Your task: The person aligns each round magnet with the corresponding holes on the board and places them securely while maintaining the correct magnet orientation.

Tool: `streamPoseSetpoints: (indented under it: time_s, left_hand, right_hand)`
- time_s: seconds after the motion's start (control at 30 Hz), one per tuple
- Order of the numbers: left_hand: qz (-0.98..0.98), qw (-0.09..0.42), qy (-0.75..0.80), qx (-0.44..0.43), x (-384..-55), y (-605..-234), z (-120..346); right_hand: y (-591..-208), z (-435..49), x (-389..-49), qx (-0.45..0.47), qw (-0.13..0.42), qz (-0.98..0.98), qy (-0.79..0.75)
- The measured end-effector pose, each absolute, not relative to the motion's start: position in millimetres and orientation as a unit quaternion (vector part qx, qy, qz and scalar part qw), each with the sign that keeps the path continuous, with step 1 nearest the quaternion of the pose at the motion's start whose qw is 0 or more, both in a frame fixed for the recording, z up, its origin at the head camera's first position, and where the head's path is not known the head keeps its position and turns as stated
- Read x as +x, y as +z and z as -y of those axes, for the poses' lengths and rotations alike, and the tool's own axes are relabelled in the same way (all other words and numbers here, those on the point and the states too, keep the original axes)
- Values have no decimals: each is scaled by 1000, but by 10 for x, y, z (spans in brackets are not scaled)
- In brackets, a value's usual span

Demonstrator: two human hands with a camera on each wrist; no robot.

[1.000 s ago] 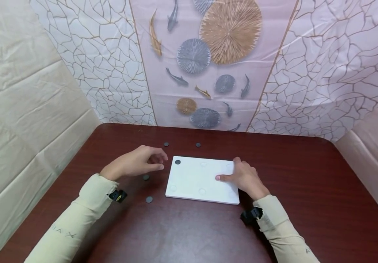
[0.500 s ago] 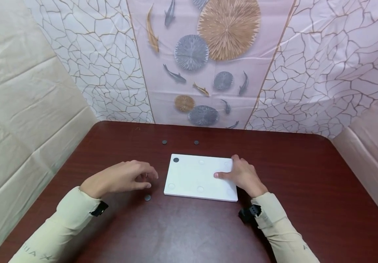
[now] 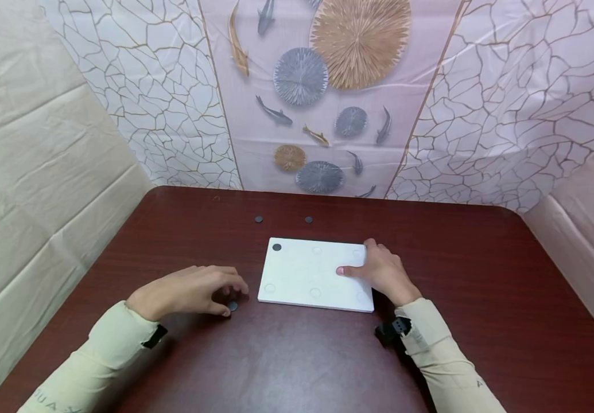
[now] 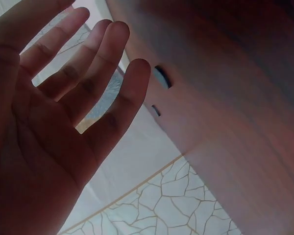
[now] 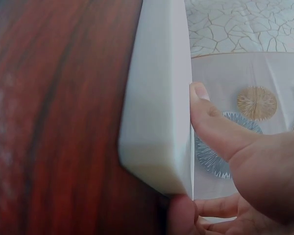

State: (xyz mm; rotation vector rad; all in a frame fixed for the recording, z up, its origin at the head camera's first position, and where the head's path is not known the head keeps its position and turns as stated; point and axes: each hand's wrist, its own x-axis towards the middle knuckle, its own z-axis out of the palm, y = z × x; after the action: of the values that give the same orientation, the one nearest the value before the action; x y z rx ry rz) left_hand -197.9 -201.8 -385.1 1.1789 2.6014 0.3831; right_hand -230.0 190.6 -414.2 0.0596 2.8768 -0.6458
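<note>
In the head view, a white rectangular board (image 3: 304,275) with shallow round recesses lies on the table. One dark disc (image 3: 276,247) sits in its far left recess. My right hand (image 3: 385,274) grips the board's right edge, thumb on the top face; the right wrist view shows that thumb (image 5: 213,120) against the board (image 5: 154,98). My left hand (image 3: 193,291) is left of the board, fingers loosely bent over a grey disc (image 3: 232,306) near the thumb tip. In the left wrist view, the hand (image 4: 63,107) has spread fingers and nothing between them.
Two more dark discs, one on the left (image 3: 259,219) and one on the right (image 3: 309,219), lie beyond the board. The brown table (image 3: 462,275) meets a patterned cloth (image 3: 350,143) at the back. A pale cloth (image 3: 33,172) borders the left side.
My left hand has moved left and toward me, to the nearer loose disc. The disc seen beside it a second ago is now hidden. My right hand keeps its grip on the board.
</note>
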Motion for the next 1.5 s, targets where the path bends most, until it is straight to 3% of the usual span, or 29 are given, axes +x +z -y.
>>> streamPoseSetpoints:
  time_s: [0.33, 0.9, 1.5]
  left_hand:
    - [-889, 139, 123, 418, -1959, -3932, 2040]
    - [-873, 65, 77, 478, -1940, -3956, 2006]
    - [-881, 58, 68, 464, -1957, -3984, 1931]
  right_hand:
    - [-4174, -1890, -2297, 16, 93, -970, -224]
    - [-4152, -1925, -2290, 21, 90, -970, -224]
    - [-4147, -1917, -2293, 24, 88, -971, -219]
